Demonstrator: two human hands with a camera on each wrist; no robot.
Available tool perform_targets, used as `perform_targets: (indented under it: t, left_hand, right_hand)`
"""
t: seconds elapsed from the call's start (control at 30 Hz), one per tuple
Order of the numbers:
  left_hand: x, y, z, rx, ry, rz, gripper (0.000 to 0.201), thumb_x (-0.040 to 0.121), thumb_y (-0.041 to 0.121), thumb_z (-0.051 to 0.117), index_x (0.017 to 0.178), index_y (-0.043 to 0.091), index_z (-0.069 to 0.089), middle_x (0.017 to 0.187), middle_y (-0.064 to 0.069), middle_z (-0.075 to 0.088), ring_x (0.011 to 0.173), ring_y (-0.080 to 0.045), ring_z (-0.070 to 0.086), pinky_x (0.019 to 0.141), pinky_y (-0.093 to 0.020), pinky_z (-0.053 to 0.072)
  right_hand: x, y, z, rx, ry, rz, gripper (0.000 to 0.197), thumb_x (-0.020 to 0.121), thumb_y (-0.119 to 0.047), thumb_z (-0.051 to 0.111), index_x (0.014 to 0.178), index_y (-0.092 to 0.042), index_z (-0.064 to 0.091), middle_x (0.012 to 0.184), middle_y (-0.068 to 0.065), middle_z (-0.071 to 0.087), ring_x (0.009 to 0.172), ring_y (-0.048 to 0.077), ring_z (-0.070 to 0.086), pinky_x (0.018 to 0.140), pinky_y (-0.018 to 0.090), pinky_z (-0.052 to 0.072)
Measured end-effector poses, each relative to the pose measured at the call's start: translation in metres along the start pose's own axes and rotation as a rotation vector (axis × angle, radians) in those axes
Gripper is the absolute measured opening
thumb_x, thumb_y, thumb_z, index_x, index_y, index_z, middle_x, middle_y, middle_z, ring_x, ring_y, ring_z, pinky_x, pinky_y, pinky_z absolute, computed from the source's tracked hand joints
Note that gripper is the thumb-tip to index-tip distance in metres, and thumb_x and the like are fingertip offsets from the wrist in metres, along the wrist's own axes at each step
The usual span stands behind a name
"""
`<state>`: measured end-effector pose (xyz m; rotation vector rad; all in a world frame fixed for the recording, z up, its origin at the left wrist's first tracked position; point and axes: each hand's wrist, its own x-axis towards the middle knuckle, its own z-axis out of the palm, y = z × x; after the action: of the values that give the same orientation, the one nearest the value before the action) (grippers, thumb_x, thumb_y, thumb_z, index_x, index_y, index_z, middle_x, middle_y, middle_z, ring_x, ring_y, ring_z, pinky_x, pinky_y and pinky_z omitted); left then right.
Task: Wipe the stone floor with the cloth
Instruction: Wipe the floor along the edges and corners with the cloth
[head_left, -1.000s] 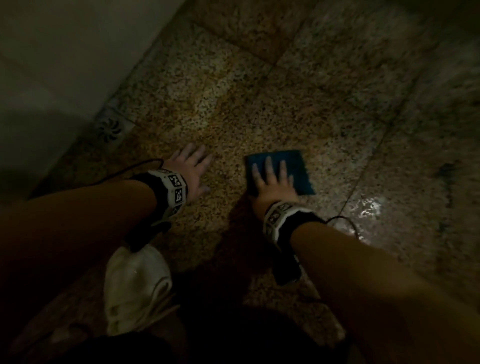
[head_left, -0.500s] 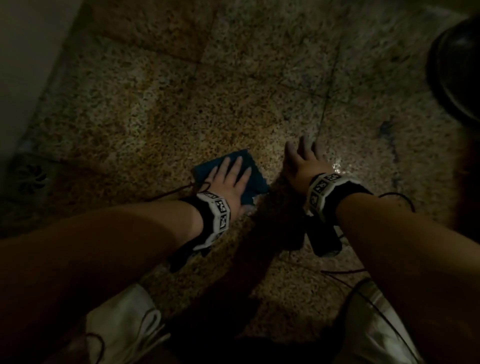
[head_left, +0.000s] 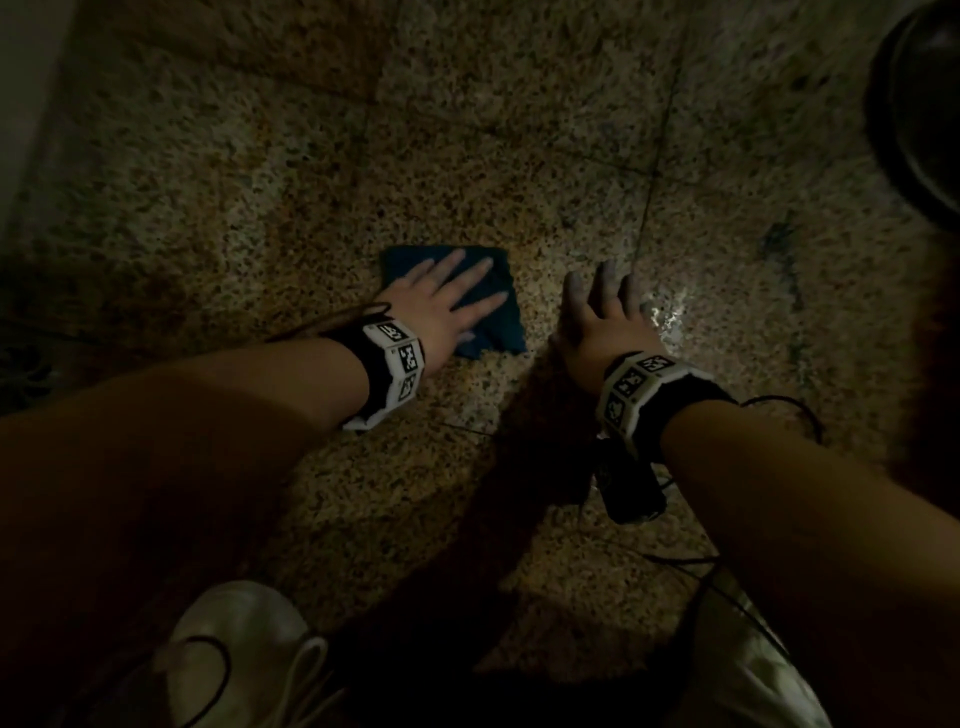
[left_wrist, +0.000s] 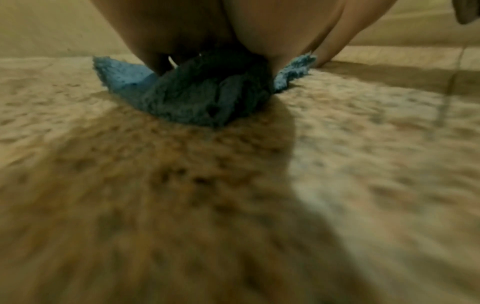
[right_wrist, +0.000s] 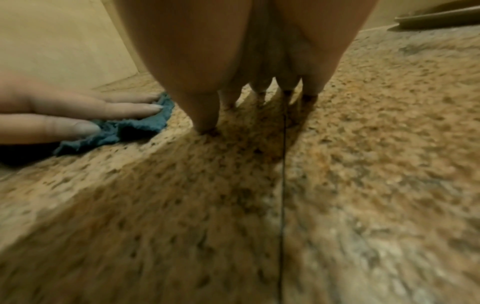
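Observation:
A folded blue cloth (head_left: 501, 317) lies on the speckled stone floor (head_left: 311, 182). My left hand (head_left: 447, 301) presses flat on the cloth with its fingers straight and spread. From the left wrist view the cloth (left_wrist: 202, 98) bunches under the palm. My right hand (head_left: 597, 312) rests on bare floor just right of the cloth, fingers spread and holding nothing. In the right wrist view its fingertips (right_wrist: 205, 123) touch the stone, and the left hand (right_wrist: 78, 115) lies on the cloth (right_wrist: 145, 121) at the left.
A dark round basin (head_left: 919, 104) stands at the top right. A floor drain (head_left: 21, 374) sits at the left by the wall (head_left: 26, 78). White shoes (head_left: 239, 649) are below. A wet glint (head_left: 667, 312) shines beside the right hand.
A second ago my right hand pressed the cloth and the left rested on the floor. The left hand has since taken over the cloth, and the right now rests on bare stone.

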<state>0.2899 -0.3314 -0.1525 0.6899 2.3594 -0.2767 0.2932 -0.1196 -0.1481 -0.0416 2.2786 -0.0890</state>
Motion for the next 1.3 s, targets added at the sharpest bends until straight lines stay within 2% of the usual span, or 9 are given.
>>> perform_targets:
  t: [0.13,0.23,0.47,0.63,0.73,0.8,0.93,1.17,1.3]
  left_hand:
    - [-0.004,-0.004,0.001,0.015,0.046,-0.033,0.059,0.101,0.048,0.014,0.145,0.037,-0.023,0.154,-0.003,-0.028,0.144,-0.031,-0.016,0.116,-0.043,-0.005]
    - [-0.01,-0.004,0.004,-0.034,0.074,-0.101,0.069,0.099,0.051,0.019,0.148,0.023,-0.02,0.156,-0.008,-0.024,0.144,-0.032,-0.017,0.116,-0.041,-0.007]
    - [-0.04,-0.005,0.036,0.017,0.053,0.037,0.067,0.102,0.044,0.021,0.148,0.017,-0.021,0.153,-0.002,-0.029,0.143,-0.032,-0.02,0.116,-0.042,-0.007]
    - [-0.069,-0.003,0.065,0.003,0.037,0.064,0.066,0.102,0.045,0.019,0.134,0.02,-0.032,0.137,0.001,-0.04,0.142,-0.03,-0.023,0.114,-0.04,-0.013]
    - [-0.071,-0.016,0.068,-0.072,0.171,0.138,0.057,0.101,0.039,0.03,0.144,0.023,-0.004,0.148,0.001,-0.013,0.145,-0.03,0.006,0.112,-0.037,-0.002]
    - [-0.069,-0.025,0.063,-0.07,0.176,0.145,0.052,0.098,0.039,0.025,0.145,0.024,0.01,0.149,0.002,-0.001,0.143,-0.029,0.015,0.111,-0.035,0.003]
    - [-0.053,-0.034,0.052,-0.088,0.114,0.062,0.057,0.103,0.039,0.018,0.144,0.028,-0.02,0.154,0.006,-0.024,0.145,-0.025,-0.016,0.114,-0.035,-0.012]
    - [-0.017,-0.053,0.012,-0.14,0.007,-0.016,0.056,0.104,0.04,0.016,0.15,0.029,-0.013,0.156,0.005,-0.024,0.143,-0.023,-0.021,0.116,-0.036,-0.008]
    - [-0.025,-0.05,0.015,-0.169,0.032,-0.009,0.054,0.104,0.039,0.015,0.151,0.028,-0.01,0.156,0.005,-0.022,0.144,-0.025,-0.02,0.116,-0.039,-0.007]
  right_hand:
    - [0.001,-0.003,-0.002,0.045,-0.014,0.029,0.076,0.1,-0.024,0.041,0.148,-0.036,-0.016,0.153,0.0,-0.034,0.142,0.032,-0.024,0.118,0.047,0.004]
    - [-0.001,-0.007,-0.005,0.116,-0.013,0.054,0.074,0.1,-0.023,0.041,0.149,-0.038,-0.013,0.153,-0.001,-0.032,0.143,0.033,-0.022,0.116,0.05,0.008]
    - [-0.005,-0.027,-0.002,0.157,-0.023,0.157,0.082,0.096,-0.009,0.044,0.15,-0.034,-0.013,0.153,-0.001,-0.034,0.143,0.031,-0.021,0.117,0.049,0.009]
    - [-0.006,-0.051,-0.002,0.069,0.04,0.062,0.075,0.099,-0.019,0.041,0.15,-0.035,-0.012,0.155,0.0,-0.028,0.143,0.028,-0.022,0.117,0.049,-0.001]
    - [0.0,-0.064,-0.005,0.087,0.019,0.075,0.076,0.099,-0.015,0.04,0.149,-0.036,-0.013,0.154,-0.001,-0.03,0.143,0.027,-0.024,0.117,0.048,-0.002]
    - [0.002,-0.069,-0.004,0.098,0.016,0.1,0.079,0.097,-0.011,0.04,0.149,-0.035,-0.015,0.154,0.0,-0.032,0.142,0.028,-0.025,0.118,0.048,-0.004]
    - [0.002,-0.072,-0.003,0.099,0.021,0.112,0.079,0.097,-0.006,0.038,0.149,-0.033,-0.015,0.154,0.0,-0.031,0.143,0.029,-0.023,0.118,0.048,-0.003]
    - [0.004,-0.072,-0.001,0.083,0.012,0.14,0.076,0.1,-0.011,0.037,0.148,-0.037,-0.017,0.153,-0.003,-0.032,0.143,0.027,-0.023,0.119,0.047,-0.002]
    - [0.002,-0.077,-0.006,0.094,0.013,0.169,0.08,0.098,-0.008,0.041,0.149,-0.035,-0.014,0.154,-0.002,-0.03,0.144,0.028,-0.021,0.119,0.047,0.004]
